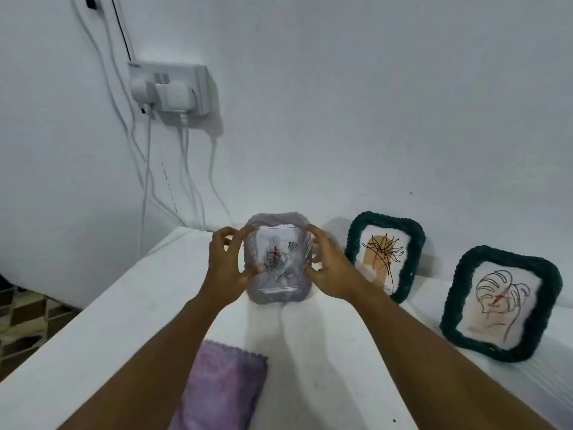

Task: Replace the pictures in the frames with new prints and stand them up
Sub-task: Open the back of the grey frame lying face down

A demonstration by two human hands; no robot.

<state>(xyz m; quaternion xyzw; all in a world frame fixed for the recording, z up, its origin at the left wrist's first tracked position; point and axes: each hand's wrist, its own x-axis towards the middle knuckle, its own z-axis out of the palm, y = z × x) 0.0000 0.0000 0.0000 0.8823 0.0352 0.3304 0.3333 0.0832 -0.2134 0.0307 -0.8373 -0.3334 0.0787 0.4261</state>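
From where I watch, a folded purple cloth (221, 389) lies at the near left of the white desk (102, 324). My left hand (224, 268) and right hand (330, 268) curl their fingers round the sides of the grey frame (276, 262), held upright against the wall. I judge this the standing-up step; next it needs settling steadily before letting go. Rightward, two green frames (386, 256) (502, 302) already stand.
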